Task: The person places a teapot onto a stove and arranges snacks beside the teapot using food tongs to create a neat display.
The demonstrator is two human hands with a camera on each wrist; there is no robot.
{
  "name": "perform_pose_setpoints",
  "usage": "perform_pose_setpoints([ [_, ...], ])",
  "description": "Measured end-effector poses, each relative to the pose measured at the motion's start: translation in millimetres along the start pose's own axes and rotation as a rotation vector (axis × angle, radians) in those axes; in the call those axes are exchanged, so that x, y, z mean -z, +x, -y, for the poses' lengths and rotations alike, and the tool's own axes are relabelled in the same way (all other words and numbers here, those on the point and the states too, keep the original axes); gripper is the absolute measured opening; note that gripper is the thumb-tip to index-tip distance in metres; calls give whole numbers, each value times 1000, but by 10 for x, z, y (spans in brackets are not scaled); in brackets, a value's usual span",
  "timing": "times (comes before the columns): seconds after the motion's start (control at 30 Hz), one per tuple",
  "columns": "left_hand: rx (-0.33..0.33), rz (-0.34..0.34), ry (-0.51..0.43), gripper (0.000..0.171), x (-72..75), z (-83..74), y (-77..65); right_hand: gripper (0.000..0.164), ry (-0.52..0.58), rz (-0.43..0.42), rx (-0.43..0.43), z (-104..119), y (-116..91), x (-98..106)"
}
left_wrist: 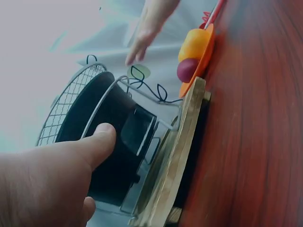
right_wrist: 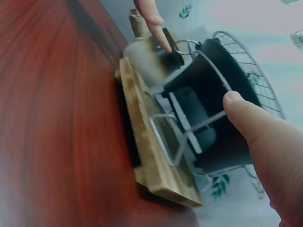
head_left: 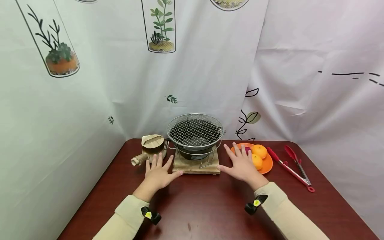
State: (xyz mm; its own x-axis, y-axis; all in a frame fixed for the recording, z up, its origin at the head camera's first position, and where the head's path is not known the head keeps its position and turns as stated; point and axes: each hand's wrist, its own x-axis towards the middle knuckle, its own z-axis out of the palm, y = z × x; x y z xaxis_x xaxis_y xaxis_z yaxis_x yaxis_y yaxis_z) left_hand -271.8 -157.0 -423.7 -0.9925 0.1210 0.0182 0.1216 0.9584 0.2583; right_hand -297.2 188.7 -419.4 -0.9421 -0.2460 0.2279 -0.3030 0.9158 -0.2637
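My left hand (head_left: 157, 176) is held with its fingers spread, in front of a small pot (head_left: 144, 143) with a wooden lid and side handle. My right hand (head_left: 243, 168), fingers also spread, partly covers an orange plate (head_left: 268, 165). On that plate lie two oranges (head_left: 259, 151) and a dark red round fruit (left_wrist: 188, 70). Between the hands stands a round black tabletop grill (right_wrist: 199, 113) with a wire mesh top (head_left: 195, 131), set on a wooden stand (head_left: 186, 167). Neither hand holds anything. Whether fingertips touch the pot or plate I cannot tell.
Red-tipped metal tongs (head_left: 295, 171) lie spread apart at the right side of the dark red table (head_left: 198, 206). White cloth (head_left: 204, 73) printed with plants hangs close behind the table and along both sides. A wire handle (head_left: 220, 143) curves around the grill.
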Motion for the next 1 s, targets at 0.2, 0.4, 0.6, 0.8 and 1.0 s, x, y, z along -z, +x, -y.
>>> perform_pose_setpoints([
  [0.2, -19, 33, 4, 86, -144, -117, 71, 95, 50, 5, 12, 109, -1, -235],
  [0.4, -18, 52, -17, 87, -311, -190, 137, 95, 59, 9, 11, 176, -5, -442],
  [0.6, -22, 61, -14, 87, -449, -223, 180, 94, 75, 38, 1, 189, -5, -609],
  [0.8, -39, 67, -44, 84, -501, -267, 144, 87, 54, -14, 35, 175, -40, -707],
  [1.0, -41, 46, -42, 85, -574, -274, 105, 71, 58, -126, 91, 214, -97, -797],
])
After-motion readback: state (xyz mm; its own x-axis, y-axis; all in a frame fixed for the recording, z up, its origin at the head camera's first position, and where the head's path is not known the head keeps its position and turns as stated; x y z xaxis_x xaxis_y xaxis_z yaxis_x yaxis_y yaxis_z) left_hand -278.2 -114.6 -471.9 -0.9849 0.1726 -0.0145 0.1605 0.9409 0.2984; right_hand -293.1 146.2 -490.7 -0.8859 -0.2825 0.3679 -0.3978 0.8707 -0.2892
